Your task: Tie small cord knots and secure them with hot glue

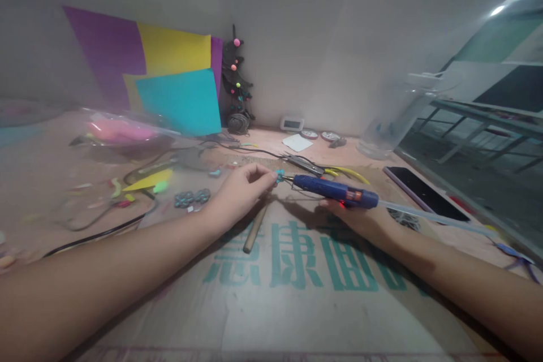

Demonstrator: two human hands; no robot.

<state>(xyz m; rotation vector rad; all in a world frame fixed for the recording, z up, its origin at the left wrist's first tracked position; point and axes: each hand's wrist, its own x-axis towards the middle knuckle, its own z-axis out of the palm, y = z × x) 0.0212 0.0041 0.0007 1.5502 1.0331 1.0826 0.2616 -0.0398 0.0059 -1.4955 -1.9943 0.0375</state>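
Note:
My right hand [352, 218] grips a blue hot glue gun [324, 188], a long clear glue stick [432, 216] running out of its back. A red light glows on the gun's underside. Between the fingertips of my left hand [248, 192] is a small turquoise piece [280, 175], and the nozzle meets it or comes very close; I cannot tell which. Below my left hand a wooden stick [255, 230] lies on the cardboard [292, 305]. To the left are several small grey-blue flower-like pieces [192, 198].
Pliers with yellow handles [303, 164] lie behind the glue gun. A phone [426, 195] and a clear jar [379, 124] stand to the right. At the back are a decorated dark tree [236, 85] and coloured sheets [180, 102]. Black cable [106, 231] crosses the left side.

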